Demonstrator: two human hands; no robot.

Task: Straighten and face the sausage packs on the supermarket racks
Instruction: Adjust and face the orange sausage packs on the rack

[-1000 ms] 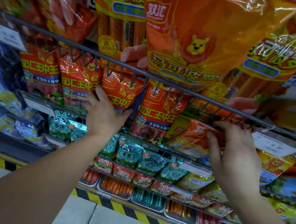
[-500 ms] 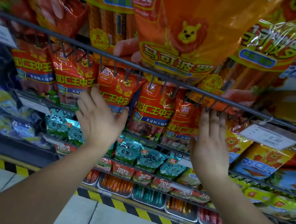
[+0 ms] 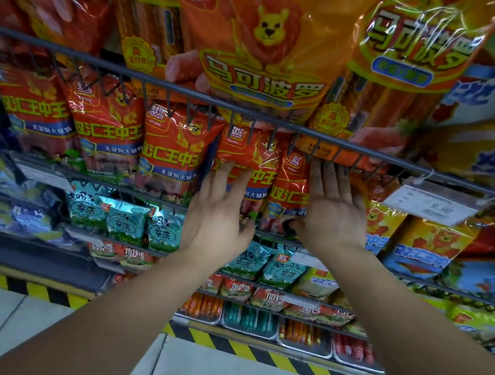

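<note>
**Head view:** At a supermarket rack, my left hand (image 3: 220,215) lies flat against the front of the fourth pack (image 3: 244,152) in a row of red sausage packs (image 3: 175,152). Its fingers are straight and spread; it grasps nothing and only presses. My right hand (image 3: 335,213) is likewise unclenched, with fingers straight and pointing up. It rests against the right edge of the fifth pack (image 3: 288,189), which touches the fourth side by side, so the two hands bracket the pair.

The red packs stand on the second shelf down, their tops tucked behind the wire rail (image 3: 68,53) of the shelf above. Each has its long axis upright, top seal up and printed face turned out toward me.

Large orange packs (image 3: 269,33) stand above the rail, also upright and facing out. A white price tag (image 3: 429,205) hangs from the rail to the right of my right hand, over yellow packs (image 3: 386,224). Teal packs (image 3: 123,221) line the shelf below.
</note>
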